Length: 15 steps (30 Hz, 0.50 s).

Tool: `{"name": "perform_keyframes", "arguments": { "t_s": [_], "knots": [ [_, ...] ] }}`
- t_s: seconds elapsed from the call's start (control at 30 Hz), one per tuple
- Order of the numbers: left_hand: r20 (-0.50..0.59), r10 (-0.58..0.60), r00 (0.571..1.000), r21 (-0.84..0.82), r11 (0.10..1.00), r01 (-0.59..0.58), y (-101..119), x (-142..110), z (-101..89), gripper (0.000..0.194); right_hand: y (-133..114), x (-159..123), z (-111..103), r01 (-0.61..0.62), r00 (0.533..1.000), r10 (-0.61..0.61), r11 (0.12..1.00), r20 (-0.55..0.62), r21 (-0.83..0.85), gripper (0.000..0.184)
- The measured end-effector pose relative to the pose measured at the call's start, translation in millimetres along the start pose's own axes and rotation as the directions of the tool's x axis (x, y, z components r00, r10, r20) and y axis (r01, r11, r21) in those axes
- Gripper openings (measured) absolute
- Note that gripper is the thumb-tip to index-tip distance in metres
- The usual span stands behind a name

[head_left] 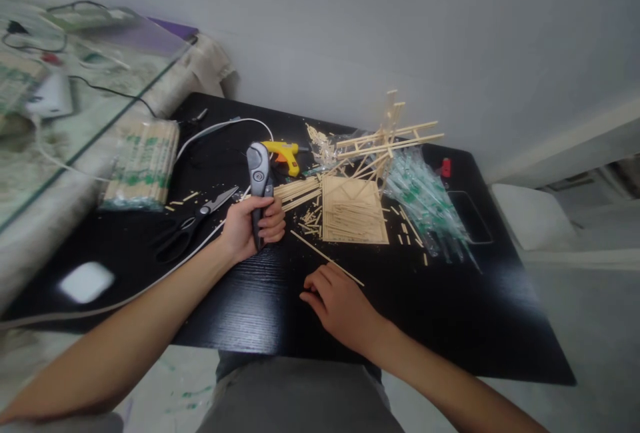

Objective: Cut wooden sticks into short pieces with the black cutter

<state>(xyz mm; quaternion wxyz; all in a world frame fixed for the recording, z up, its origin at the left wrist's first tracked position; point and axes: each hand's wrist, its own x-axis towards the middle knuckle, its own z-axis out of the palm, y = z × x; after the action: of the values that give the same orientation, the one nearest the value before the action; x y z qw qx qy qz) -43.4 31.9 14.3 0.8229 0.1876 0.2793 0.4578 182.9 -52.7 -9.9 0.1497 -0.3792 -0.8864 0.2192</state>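
My left hand (256,225) is wrapped round the dark handle of a grey-and-black hand tool (259,169), holding it upright with its rounded grey head at the top. The tool's exact kind cannot be made out. My right hand (334,301) is low over the black table, fingers curled in towards the thumb; whatever may be between them is hidden. Just beyond its knuckles lies a thin wooden stick (313,247). Farther back is a square wooden panel (355,186) with many cut sticks piled on it.
Black scissors (200,219) lie left of the tool, near a bundle of wrapped sticks (143,163). A yellow glue gun (286,153) sits behind. A stick frame (387,139) rises at the back, beside plastic-wrapped sticks (425,193). A white cable (165,279) crosses the left side.
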Motion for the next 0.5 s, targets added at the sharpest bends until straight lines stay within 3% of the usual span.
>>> {"name": "perform_keyframes", "arguments": {
  "t_s": [0.3,0.5],
  "knots": [
    [0.02,0.009,1.0,0.028,1.0,-0.009,-1.3,1.4,-2.4,0.027,4.5,3.9,5.6,-0.142,0.986,0.161,0.957,-0.054,0.252,0.019],
    [0.028,0.014,1.0,0.035,0.999,-0.015,-2.5,2.1,-3.8,0.027,6.1,1.5,8.7,-0.128,0.982,0.165,0.938,-0.091,0.322,0.021]
  ]
}}
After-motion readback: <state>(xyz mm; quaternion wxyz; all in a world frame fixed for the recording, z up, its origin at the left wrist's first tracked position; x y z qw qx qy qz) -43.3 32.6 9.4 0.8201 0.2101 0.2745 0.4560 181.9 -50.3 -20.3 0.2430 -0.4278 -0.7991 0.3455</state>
